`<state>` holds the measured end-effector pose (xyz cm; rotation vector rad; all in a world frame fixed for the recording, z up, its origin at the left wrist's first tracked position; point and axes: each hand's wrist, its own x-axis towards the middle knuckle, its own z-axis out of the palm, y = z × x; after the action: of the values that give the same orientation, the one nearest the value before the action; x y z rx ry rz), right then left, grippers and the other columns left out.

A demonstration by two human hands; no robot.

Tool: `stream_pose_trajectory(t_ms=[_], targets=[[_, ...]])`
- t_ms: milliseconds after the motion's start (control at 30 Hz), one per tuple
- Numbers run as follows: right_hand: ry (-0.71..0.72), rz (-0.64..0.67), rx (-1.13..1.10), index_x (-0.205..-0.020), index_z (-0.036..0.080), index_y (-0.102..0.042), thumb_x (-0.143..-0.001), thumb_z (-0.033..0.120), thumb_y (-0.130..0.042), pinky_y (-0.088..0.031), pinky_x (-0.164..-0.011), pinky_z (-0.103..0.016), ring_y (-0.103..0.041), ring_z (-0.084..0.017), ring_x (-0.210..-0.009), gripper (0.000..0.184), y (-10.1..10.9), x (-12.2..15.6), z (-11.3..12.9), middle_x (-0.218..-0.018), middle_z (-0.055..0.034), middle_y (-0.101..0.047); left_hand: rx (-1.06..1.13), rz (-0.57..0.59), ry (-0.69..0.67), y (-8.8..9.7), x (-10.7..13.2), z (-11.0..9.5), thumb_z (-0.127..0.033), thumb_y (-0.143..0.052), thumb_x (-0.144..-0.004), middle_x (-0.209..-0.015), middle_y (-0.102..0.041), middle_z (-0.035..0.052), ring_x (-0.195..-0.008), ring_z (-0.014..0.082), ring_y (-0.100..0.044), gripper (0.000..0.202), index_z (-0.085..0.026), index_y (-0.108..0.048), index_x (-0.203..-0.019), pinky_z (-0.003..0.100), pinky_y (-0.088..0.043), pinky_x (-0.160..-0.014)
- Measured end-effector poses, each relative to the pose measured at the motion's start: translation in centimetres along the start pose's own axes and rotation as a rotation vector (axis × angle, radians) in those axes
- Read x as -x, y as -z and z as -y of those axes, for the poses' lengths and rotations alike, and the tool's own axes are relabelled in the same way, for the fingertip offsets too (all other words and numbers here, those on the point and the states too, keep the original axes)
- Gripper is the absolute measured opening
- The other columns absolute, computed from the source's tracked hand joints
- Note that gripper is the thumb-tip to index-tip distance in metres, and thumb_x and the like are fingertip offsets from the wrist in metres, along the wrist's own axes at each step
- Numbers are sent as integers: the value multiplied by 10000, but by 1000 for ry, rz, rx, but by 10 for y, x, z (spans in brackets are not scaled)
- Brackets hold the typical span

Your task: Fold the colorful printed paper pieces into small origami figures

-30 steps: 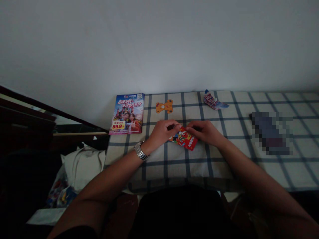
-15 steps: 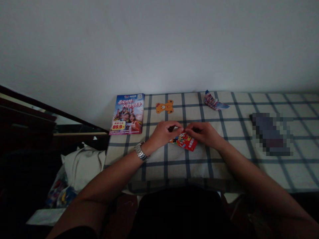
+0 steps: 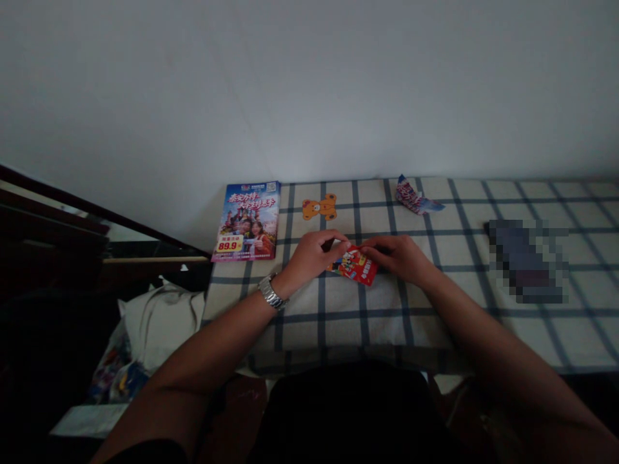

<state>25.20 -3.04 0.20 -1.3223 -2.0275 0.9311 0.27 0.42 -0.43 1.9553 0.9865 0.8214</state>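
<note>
The left hand [image 3: 312,259] and right hand [image 3: 396,259] are both curled narrow, their fingers [image 3: 340,241] closed on the upper edge of a red card [image 3: 356,266]. The left holds its upper-left corner and the right its upper-right edge, with the fingertips of the two hands just apart. The card sits directly below the fingers, tilted, and shows cartoon figures and white lettering. Whether it touches the cloth below cannot be confirmed.

A steel watch [image 3: 272,292] is on the left wrist, behind the left hand. The surface is a cream tablecloth [image 3: 387,335] with a dark blue check. Beyond the fingers lies an orange bear cutout [image 3: 320,207]. Left of the left fingers, near the cloth's far corner, is a brochure [image 3: 245,221] marked 89.9. Right of the right fingers, at the far edge, is a torn printed scrap [image 3: 416,196]. Farther right lies a dark item [image 3: 527,261], too blurred to identify. A white wall [image 3: 309,90] rises behind the cloth. A pale fabric bundle [image 3: 162,328] sits below the cloth's left edge.
</note>
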Motion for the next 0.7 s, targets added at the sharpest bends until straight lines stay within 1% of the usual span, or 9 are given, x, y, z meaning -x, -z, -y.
stream_pose_trajectory(t_ms=[100,133,200,267,333,367,467,533,700], targets=[[-18,-15,6,-1022,203,-818,-1014,465,-616,-453,-593,-261,-686,-167,-677,331,1,-1,1,-843,-27,-812,-65,4,-12,0,1,0,-402,-642,-1029,-744,-685,-12,-629,120,-553,233,-220,-783,-1067,250,-414,-600],[-23,-26,13,-1017,202,-820,-1009,463,-620,-450,-585,-261,-680,-163,-660,328,1,-1,1,-830,-25,-811,-89,-6,-26,1,1,0,-388,-642,-1033,-791,-700,-6,-668,127,-586,224,-225,-767,-1123,257,-453,-635],[-26,-56,32,-1010,201,-821,-1003,454,-626,-439,-564,-261,-656,-154,-618,320,1,-1,0,-815,-25,-808,-133,-48,-83,2,1,0,-333,-653,-1031,-996,-737,24,-839,153,-665,243,-238,-710,-1247,294,-541,-772],[-27,-86,65,-1010,203,-821,-1000,439,-629,-425,-545,-266,-630,-148,-583,304,0,-1,-1,-792,-24,-798,-194,-99,-170,4,1,1,-282,-660,-1025,-1217,-706,60,-1092,192,-675,291,-245,-654,-1314,367,-562,-974],[-21,-113,115,-1020,210,-818,-1000,421,-635,-423,-545,-277,-619,-152,-576,280,0,-2,-4,-776,-24,-786,-284,-122,-262,7,0,1,-272,-658,-1027,-1300,-665,76,-1254,222,-621,273,-241,-645,-1297,433,-516,-1111],[-8,-127,142,-1025,213,-815,-1001,411,-639,-432,-559,-286,-626,-160,-592,266,0,-2,-5,-783,-27,-783,-329,-120,-305,9,-1,1,-276,-660,-1026,-1307,-657,79,-1269,229,-612,239,-236,-656,-1261,448,-508,-1129],[85,-164,209,-1037,216,-805,-1016,378,-629,-498,-678,-330,-681,-205,-741,239,1,-4,-10,-880,-60,-781,-435,-29,-405,14,-2,0,-276,-646,-1033,-1384,-636,67,-1296,241,-597,181,-251,-677,-1210,483,-494,-1156],[146,-193,245,-1029,218,-798,-1028,366,-619,-522,-760,-363,-686,-232,-835,233,1,-6,-14,-913,-77,-759,-474,53,-454,16,-2,-1,-263,-628,-1040,-1443,-615,59,-1342,246,-573,184,-262,-684,-1215,495,-475,-1183],[156,-213,300,-997,219,-795,-1012,317,-645,-533,-825,-397,-672,-255,-888,179,1,-8,-19,-908,-85,-718,-500,238,-505,17,-2,0,-256,-634,-1030,-1482,-603,72,-1379,249,-557,329,-275,-648,-1359,480,-469,-1199]])
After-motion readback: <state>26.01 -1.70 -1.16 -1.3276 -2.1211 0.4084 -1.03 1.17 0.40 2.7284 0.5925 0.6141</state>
